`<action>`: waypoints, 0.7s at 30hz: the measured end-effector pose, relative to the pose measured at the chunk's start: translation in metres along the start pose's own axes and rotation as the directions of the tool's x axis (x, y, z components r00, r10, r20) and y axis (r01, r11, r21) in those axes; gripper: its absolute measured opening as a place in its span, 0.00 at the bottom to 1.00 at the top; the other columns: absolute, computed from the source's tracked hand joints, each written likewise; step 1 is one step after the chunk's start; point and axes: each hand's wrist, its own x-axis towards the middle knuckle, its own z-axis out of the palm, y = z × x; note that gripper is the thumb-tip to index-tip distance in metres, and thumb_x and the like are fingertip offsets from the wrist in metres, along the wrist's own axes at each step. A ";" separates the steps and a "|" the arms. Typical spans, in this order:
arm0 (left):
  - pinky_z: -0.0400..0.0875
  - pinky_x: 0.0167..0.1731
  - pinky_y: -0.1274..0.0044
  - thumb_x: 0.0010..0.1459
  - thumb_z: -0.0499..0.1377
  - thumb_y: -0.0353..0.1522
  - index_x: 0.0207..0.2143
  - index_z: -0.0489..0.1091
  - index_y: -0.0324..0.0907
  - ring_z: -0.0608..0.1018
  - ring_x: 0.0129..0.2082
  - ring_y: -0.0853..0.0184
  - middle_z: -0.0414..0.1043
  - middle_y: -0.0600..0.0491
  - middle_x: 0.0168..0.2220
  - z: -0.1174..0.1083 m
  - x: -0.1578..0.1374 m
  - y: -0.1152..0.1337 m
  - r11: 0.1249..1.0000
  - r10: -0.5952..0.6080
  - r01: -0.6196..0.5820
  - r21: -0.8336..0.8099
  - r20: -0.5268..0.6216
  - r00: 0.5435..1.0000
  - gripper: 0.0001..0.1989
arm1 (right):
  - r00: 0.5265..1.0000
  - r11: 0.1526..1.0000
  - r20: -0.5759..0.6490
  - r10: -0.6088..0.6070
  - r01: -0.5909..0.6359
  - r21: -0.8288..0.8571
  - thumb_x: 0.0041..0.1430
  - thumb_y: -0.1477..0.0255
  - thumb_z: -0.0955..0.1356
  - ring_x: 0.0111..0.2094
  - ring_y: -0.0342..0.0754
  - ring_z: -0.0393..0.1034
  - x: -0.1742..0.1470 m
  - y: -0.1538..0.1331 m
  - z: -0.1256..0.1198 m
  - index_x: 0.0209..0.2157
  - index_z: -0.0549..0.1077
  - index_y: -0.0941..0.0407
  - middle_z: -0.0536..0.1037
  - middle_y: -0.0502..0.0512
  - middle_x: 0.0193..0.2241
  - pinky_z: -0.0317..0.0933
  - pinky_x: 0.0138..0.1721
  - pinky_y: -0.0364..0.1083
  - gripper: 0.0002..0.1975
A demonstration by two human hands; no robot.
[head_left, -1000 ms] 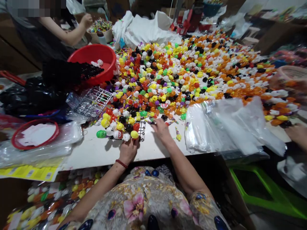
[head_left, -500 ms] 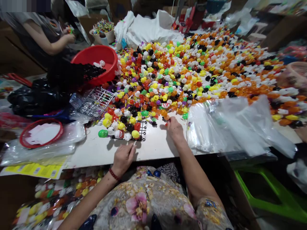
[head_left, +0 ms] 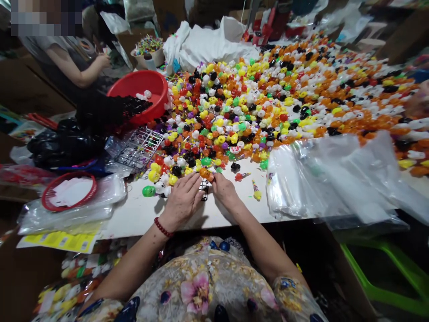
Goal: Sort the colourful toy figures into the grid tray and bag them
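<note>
We list: one large, round, red plastic tub [head_left: 157, 96]; one glossy black plastic bag [head_left: 63, 142]; one crumpled white sheet [head_left: 204, 44]; one bright-green plastic stool [head_left: 407, 267].

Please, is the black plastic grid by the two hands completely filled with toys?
Not fully: the black plastic grid shows bare squares beside the left hand.

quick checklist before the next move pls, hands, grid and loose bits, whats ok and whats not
1. Right hand has the orange piece at its fingers: ok.
2. Black grid shows uncovered cells between the hands: ok.
3. Left hand pressing on the pieces beneath: cannot tell, its palm hides them.
4. White table free of loose pieces beside the right hand: not ok, a yellow piece lies there.
5. Clear bags apart from both hands: ok.
</note>
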 end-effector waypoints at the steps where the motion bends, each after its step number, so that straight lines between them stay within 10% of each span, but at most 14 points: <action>1: 0.66 0.56 0.63 0.68 0.48 0.33 0.58 0.66 0.39 0.71 0.59 0.58 0.72 0.42 0.56 0.001 -0.002 0.000 1.000 -0.001 0.001 0.001 -0.008 1.000 0.20 | 1.000 1.000 0.002 0.002 -0.002 0.019 0.60 0.76 0.61 0.35 0.51 0.70 0.000 -0.001 0.001 0.43 0.69 0.55 0.77 0.59 0.37 0.63 0.37 0.47 0.11; 11: 0.69 0.56 0.63 0.68 0.48 0.33 0.59 0.65 0.40 0.73 0.56 0.59 0.72 0.42 0.56 0.000 -0.004 -0.006 0.999 -0.004 0.003 -0.050 -0.024 1.000 0.19 | 0.991 0.783 0.086 0.102 -0.134 0.607 0.55 0.74 0.67 0.35 0.47 0.73 0.030 -0.013 0.024 0.36 0.72 0.56 0.79 0.52 0.33 0.66 0.40 0.45 0.05; 21: 0.68 0.57 0.62 0.66 0.50 0.32 0.64 0.58 0.42 0.71 0.57 0.57 0.69 0.41 0.57 0.006 -0.008 -0.007 0.996 -0.027 0.020 -0.090 -0.074 0.997 0.24 | 0.995 0.945 0.093 -0.031 -0.001 0.327 0.57 0.77 0.65 0.36 0.51 0.73 0.037 -0.011 0.034 0.42 0.74 0.57 0.81 0.57 0.35 0.65 0.40 0.47 0.12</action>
